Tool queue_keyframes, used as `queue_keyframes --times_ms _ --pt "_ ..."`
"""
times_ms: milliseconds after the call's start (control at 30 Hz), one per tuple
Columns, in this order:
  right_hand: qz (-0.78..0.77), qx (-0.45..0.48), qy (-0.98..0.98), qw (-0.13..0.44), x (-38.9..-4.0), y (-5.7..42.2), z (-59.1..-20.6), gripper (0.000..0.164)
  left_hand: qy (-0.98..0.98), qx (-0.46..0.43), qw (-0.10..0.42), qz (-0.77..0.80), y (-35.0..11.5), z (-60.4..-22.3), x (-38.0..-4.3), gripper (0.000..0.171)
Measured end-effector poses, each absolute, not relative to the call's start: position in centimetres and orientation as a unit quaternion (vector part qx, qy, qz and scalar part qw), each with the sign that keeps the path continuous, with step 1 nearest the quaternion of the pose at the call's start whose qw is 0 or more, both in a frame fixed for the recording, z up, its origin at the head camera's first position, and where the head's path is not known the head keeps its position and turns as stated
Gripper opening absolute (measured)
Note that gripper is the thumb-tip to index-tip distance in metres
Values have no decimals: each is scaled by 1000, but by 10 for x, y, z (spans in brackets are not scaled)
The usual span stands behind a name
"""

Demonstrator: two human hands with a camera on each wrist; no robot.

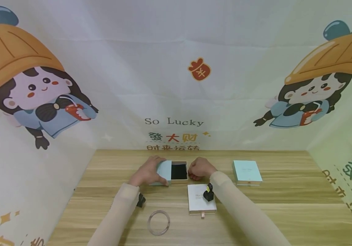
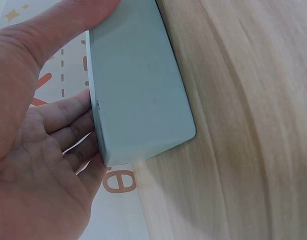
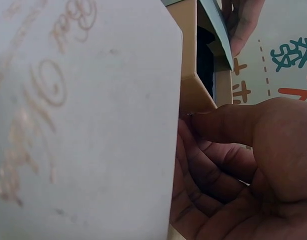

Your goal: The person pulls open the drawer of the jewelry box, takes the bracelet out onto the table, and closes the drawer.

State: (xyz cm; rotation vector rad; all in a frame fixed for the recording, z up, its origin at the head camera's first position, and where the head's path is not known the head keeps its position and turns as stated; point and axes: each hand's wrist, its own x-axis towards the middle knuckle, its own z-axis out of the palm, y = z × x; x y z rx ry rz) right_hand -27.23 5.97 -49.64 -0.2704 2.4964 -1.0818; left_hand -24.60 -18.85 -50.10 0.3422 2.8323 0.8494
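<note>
In the head view a light blue drawer-type gift box (image 1: 164,168) lies on the table with its drawer (image 1: 179,181) pulled partway out to the right. A black lining (image 1: 178,171) shows inside the drawer. My left hand (image 1: 149,170) grips the blue outer sleeve (image 2: 141,85), thumb on one side and fingers on the other. At the drawer's right end, my right hand (image 1: 201,168) has its thumb and curled fingers (image 3: 221,125) pinched together against the drawer front; what lies between the fingertips is hidden.
A white gift box (image 1: 199,198) with a small pull tab sits below my right wrist. Further right stands another light blue box (image 1: 247,172). A pale translucent bangle (image 1: 149,223) lies near the front. A printed cloth (image 1: 176,102) hangs behind the wooden table (image 1: 286,218).
</note>
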Motion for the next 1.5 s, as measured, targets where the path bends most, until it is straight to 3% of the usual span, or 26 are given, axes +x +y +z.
queue_keyframes --times_ms 1500 --pt "-372 -124 895 214 -270 7 -493 22 950 123 68 279 -187 -502 -248 101"
